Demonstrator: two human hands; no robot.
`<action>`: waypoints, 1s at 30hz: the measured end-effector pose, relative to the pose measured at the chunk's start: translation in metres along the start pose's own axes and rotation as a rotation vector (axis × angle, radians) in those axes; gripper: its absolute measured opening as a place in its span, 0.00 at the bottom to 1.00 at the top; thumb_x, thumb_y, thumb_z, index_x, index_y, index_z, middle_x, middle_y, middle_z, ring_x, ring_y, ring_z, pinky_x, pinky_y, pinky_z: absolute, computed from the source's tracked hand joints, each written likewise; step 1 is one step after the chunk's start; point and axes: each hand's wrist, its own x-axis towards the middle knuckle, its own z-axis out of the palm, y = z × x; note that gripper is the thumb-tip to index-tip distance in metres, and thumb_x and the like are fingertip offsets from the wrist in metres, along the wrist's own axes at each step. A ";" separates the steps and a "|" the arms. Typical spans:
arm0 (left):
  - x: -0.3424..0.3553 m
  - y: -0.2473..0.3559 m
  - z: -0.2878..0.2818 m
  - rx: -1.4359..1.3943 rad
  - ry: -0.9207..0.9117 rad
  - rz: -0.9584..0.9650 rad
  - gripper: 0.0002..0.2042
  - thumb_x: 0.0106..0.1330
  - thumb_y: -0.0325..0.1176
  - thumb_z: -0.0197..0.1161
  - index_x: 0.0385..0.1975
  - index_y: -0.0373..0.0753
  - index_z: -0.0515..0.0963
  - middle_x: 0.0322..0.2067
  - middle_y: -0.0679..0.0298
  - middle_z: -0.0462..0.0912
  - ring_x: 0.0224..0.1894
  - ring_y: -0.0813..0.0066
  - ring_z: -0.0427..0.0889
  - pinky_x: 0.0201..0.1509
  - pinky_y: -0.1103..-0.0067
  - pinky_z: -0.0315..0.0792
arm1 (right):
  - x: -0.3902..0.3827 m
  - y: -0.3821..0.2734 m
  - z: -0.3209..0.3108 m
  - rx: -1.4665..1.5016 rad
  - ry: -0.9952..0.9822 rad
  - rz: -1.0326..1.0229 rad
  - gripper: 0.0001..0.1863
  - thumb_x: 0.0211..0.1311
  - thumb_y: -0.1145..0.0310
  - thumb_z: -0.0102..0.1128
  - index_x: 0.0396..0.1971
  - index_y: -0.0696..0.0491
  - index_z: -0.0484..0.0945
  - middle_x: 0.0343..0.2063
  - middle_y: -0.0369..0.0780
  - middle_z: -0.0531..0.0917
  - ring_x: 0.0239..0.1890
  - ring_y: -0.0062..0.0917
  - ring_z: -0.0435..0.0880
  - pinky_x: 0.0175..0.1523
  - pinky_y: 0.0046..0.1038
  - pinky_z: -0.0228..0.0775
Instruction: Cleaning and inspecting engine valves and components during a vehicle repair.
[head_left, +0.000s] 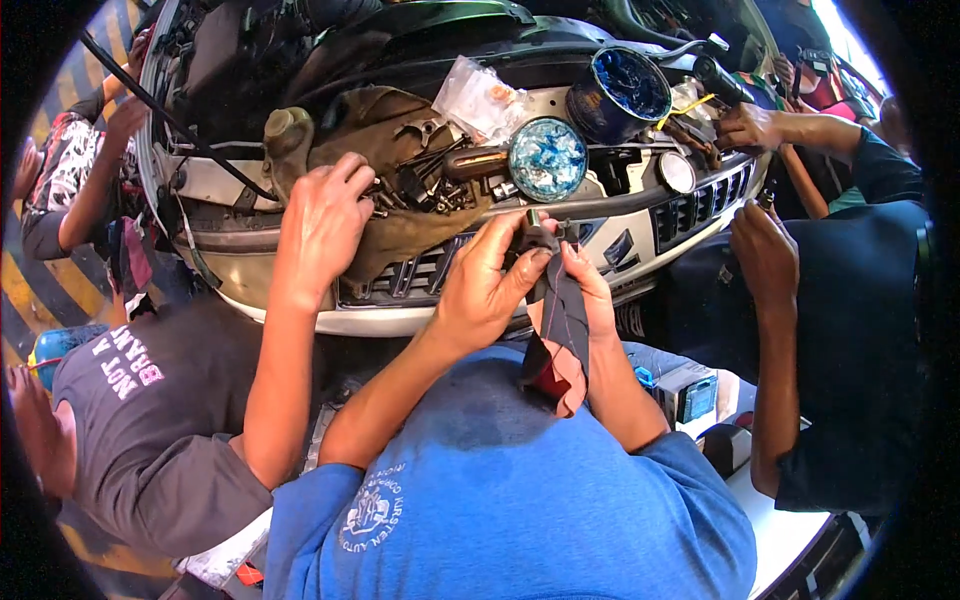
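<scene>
Car front (300,310), bonnet up, fills the view, with a brown cloth (400,230) spread over the grille edge and carrying loose bolts (425,190); a blue tin (618,92) and its round lid (547,158) sit just beside it. A co-worker's hand (322,225) rests on the cloth by the bolts. Both own hands hold a dark rag (560,320) just in front of the grille: left hand (488,275) grip closed on its top, right hand (585,285) grip pinching the same rag, which hangs down between the forearms.
</scene>
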 end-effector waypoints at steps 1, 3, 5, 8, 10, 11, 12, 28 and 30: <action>0.001 0.002 0.000 -0.009 0.017 0.011 0.18 0.66 0.39 0.58 0.48 0.30 0.71 0.41 0.54 0.79 0.43 0.66 0.79 0.48 0.75 0.71 | -0.001 -0.001 0.000 0.058 -0.005 0.047 0.16 0.65 0.69 0.52 0.52 0.56 0.71 0.48 0.40 0.77 0.46 0.23 0.79 0.54 0.25 0.71; 0.002 0.005 -0.001 0.136 0.070 -0.015 0.17 0.65 0.36 0.59 0.48 0.32 0.71 0.38 0.54 0.78 0.41 0.63 0.79 0.45 0.73 0.71 | -0.001 -0.003 0.000 -0.017 0.000 0.072 0.16 0.67 0.70 0.49 0.53 0.57 0.69 0.48 0.40 0.77 0.46 0.23 0.79 0.53 0.25 0.71; 0.002 0.007 -0.002 0.188 0.128 0.016 0.16 0.64 0.34 0.60 0.48 0.33 0.71 0.36 0.53 0.77 0.37 0.61 0.79 0.41 0.72 0.72 | -0.002 -0.007 0.002 -0.239 0.044 0.118 0.16 0.67 0.70 0.49 0.53 0.57 0.69 0.47 0.39 0.77 0.45 0.22 0.79 0.51 0.24 0.72; 0.003 0.011 -0.005 0.172 0.126 -0.051 0.14 0.61 0.29 0.60 0.46 0.34 0.72 0.36 0.52 0.77 0.33 0.58 0.79 0.35 0.72 0.73 | 0.000 -0.018 0.009 -0.404 0.171 0.104 0.15 0.67 0.69 0.48 0.52 0.57 0.70 0.43 0.39 0.79 0.42 0.22 0.80 0.48 0.24 0.74; 0.003 0.013 -0.009 0.237 0.151 -0.044 0.14 0.61 0.29 0.61 0.46 0.35 0.72 0.36 0.52 0.77 0.32 0.56 0.79 0.36 0.71 0.73 | 0.004 -0.034 0.016 -0.558 0.305 0.079 0.14 0.68 0.67 0.47 0.49 0.57 0.72 0.39 0.40 0.81 0.37 0.23 0.81 0.45 0.24 0.75; 0.004 0.014 -0.011 0.320 0.156 -0.048 0.14 0.60 0.29 0.61 0.46 0.35 0.72 0.35 0.52 0.77 0.32 0.54 0.79 0.36 0.70 0.73 | 0.003 -0.042 0.020 -0.466 0.339 -0.005 0.15 0.68 0.66 0.46 0.50 0.57 0.71 0.38 0.40 0.81 0.36 0.24 0.82 0.43 0.25 0.75; 0.003 0.016 -0.012 0.365 0.113 -0.157 0.16 0.62 0.30 0.60 0.48 0.33 0.72 0.35 0.53 0.78 0.32 0.63 0.80 0.35 0.73 0.74 | 0.002 -0.050 0.025 -0.352 0.207 -0.032 0.16 0.68 0.65 0.46 0.51 0.56 0.70 0.36 0.40 0.81 0.36 0.24 0.82 0.43 0.26 0.75; -0.015 0.015 -0.022 0.332 -0.084 0.010 0.15 0.49 0.29 0.60 0.36 0.26 0.73 0.34 0.40 0.76 0.36 0.40 0.76 0.40 0.64 0.72 | 0.025 -0.021 0.033 -0.946 0.136 -0.234 0.08 0.64 0.75 0.54 0.41 0.59 0.77 0.32 0.34 0.80 0.34 0.14 0.74 0.41 0.18 0.68; -0.017 0.016 -0.022 0.314 -0.117 -0.111 0.13 0.55 0.29 0.60 0.37 0.28 0.73 0.34 0.44 0.77 0.34 0.44 0.77 0.35 0.65 0.71 | 0.029 -0.022 0.029 -0.660 0.184 -0.108 0.09 0.64 0.73 0.55 0.43 0.59 0.76 0.30 0.33 0.79 0.32 0.13 0.74 0.39 0.17 0.68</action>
